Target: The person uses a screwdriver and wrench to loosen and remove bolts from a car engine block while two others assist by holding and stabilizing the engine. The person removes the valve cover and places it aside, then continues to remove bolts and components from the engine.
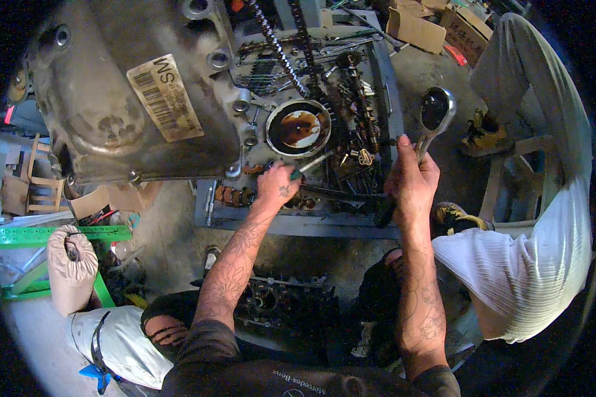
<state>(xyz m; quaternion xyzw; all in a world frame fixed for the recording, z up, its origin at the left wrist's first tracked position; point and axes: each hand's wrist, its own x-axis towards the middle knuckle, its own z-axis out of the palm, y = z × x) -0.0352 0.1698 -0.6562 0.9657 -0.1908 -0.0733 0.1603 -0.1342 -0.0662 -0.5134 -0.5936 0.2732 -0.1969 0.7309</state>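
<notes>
1. Apparently I'm at a tool-handling step: the ratchet (pixel 437 109) stands head-up against the bench's (pixel 278 225) right edge, my right hand (pixel 414 178) wrapped round its handle.
2. My left hand (pixel 276 184) grasps a green-handled tool (pixel 314 163), its shaft angled up rightward, just below the oily bowl (pixel 291 155).
3. I'd judge the next move calls for keeping that shaft clear of the bowl.
4. My left forearm slants inward; my right reaches nearly straight ahead.

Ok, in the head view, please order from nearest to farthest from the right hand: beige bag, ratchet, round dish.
1. Ratchet, held in the right hand.
2. Round dish, to that hand's left.
3. Beige bag, at the picture's lower left.
</notes>
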